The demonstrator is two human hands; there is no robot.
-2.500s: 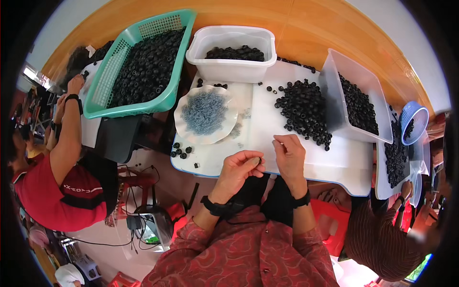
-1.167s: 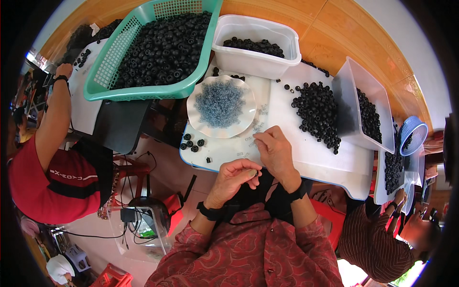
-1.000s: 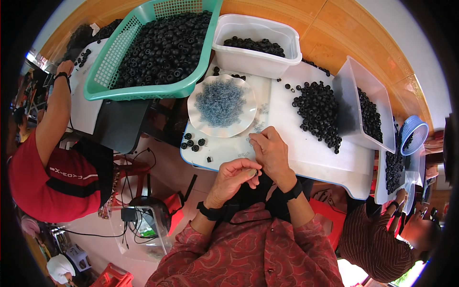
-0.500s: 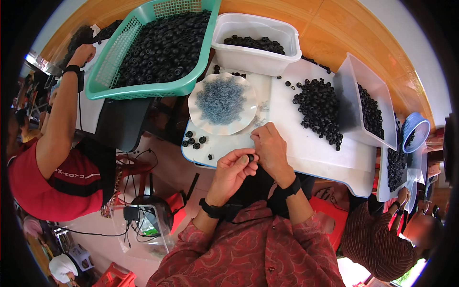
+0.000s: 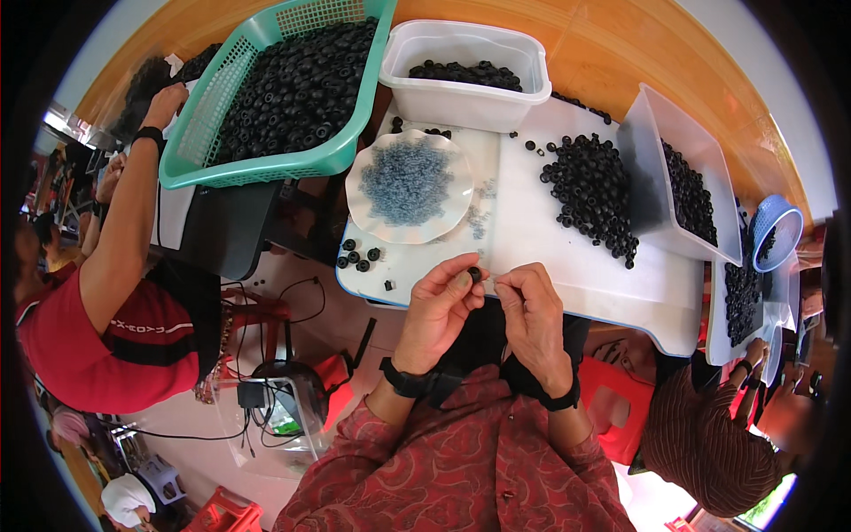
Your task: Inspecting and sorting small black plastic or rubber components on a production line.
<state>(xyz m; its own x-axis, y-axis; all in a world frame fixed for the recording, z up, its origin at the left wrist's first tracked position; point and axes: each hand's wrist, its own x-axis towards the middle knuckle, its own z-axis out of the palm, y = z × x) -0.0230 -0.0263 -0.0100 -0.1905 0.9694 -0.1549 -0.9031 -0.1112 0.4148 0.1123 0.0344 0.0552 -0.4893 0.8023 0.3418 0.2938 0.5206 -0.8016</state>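
Note:
My left hand (image 5: 434, 310) pinches a small round black part (image 5: 475, 274) with a hole, between thumb and fingertips, just off the table's near edge. Close beside it, my right hand (image 5: 534, 324) has thumb and forefinger pressed together; something tiny and pale may be at the tips, too small to name. Beyond my hands, a white wavy-edged plate (image 5: 408, 237) bears a heap of tiny translucent bluish pieces (image 5: 408, 182). Several black parts (image 5: 355, 257) lie left of my left hand, and a larger pile of them (image 5: 589, 191) spreads on the table's right half.
A green basket (image 5: 257, 168) full of black parts stands at far left. Behind the plate is a white tub (image 5: 470, 102), and a translucent bin (image 5: 651, 199) is at right. A co-worker's arm (image 5: 133, 204) reaches in at left; another person (image 5: 709, 439) sits at right.
My right hand has come back from beside the plate toward my body, its fingertips now facing the black part. My left hand has raised that part slightly.

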